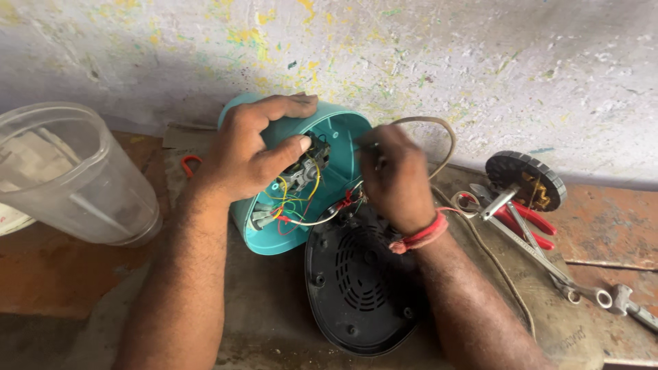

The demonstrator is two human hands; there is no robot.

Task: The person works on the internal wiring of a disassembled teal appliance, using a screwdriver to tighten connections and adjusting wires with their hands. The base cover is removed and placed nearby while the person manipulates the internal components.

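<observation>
A teal mixer base (343, 130) lies on its side with its open underside facing me, showing a motor and yellow, red and green wires (296, 199). My left hand (250, 147) grips the housing's rim, thumb pressed on the inner parts. My right hand (394, 175), with a red thread at the wrist, is closed on a thin tool or wire at the housing's opening; what it pinches is partly hidden. The black vented bottom cover (356, 281) lies flat just below the housing, under my right forearm.
A clear plastic jar (75, 178) lies tilted at the left. At the right sit a black toothed coupler disc (524, 178), red-handled pliers (528, 223), spanners (548, 264) and a beige power cord (445, 140). A paint-flecked wall stands close behind.
</observation>
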